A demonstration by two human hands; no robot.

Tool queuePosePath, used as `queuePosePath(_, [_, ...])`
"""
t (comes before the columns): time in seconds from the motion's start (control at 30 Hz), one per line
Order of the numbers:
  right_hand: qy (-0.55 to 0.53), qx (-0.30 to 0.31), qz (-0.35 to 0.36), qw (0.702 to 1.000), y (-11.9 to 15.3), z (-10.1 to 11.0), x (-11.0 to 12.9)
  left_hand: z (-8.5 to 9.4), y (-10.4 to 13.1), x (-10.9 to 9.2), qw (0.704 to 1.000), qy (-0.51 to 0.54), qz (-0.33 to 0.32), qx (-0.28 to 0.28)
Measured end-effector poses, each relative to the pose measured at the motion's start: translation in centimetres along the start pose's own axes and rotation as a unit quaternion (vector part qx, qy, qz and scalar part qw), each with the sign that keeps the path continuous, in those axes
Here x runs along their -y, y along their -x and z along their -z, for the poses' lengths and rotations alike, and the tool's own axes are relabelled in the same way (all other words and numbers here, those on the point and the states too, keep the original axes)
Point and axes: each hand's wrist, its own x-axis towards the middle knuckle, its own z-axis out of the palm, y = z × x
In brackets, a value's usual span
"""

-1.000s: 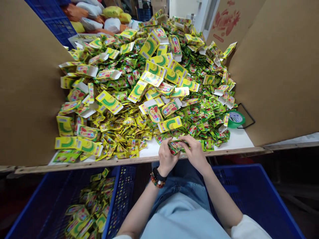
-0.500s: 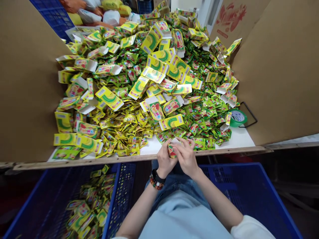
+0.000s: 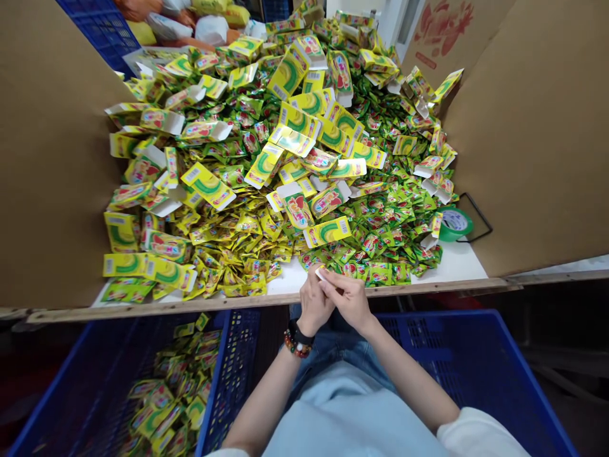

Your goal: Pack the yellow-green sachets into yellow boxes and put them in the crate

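You're pinching a small box point(image 3: 320, 273) with both hands' fingers point(image 3: 343, 284), mostly hiding it, lower center by the worktop point(image 3: 288, 280) edge; bare white's showing just left.

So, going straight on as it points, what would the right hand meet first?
The right hand would likely meet the white carton flap at its fingertips first, then the left hand; depth there is unclear.

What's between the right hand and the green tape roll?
Head view: from the right hand, green sachets, then a small box beside the tape roll.
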Motion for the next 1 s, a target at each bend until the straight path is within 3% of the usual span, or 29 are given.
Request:
queuePosePath(0.07, [0.022,-0.026,-0.025,0.999,-0.1,-0.2,0.0,0.0,0.0,-0.1,1.000,-0.006,0.011,0.000])
queuePosePath(0.3, [0.000,-0.019,-0.057,0.998,-0.6,-0.1,0.2,-0.2,0.0,-0.1,0.999,0.016,0.028,0.007])
queuePosePath(0.4, [0.036,0.021,0.003,0.999,-0.3,0.1,0.4,-0.3,0.0,0.1,0.999,0.026,0.038,0.006])
queuePosePath(0.5, [0.099,0.085,0.064,0.989,0.0,0.4,0.5,0.2,0.1,0.1,0.999,0.028,0.008,-0.017])
queuePosePath(0.67, [0.018,0.155,0.080,0.984,0.8,0.1,0.2,3.3,1.6,-0.7,0.997,-0.023,-0.040,-0.056])
queuePosePath(0.87, [-0.088,0.079,-0.006,0.993,1.5,-2.5,0.8,5.4,2.4,-2.4,0.992,-0.052,-0.012,-0.112])
queuePosePath(0.93, [-0.084,0.085,0.020,0.993,1.0,-1.9,0.9,6.7,2.1,-2.1,0.988,-0.071,-0.026,-0.132])
queuePosePath(1.0, [-0.024,0.043,0.049,0.998,-0.1,-0.1,0.3,9.5,2.2,-1.1,0.973,-0.134,-0.003,-0.187])
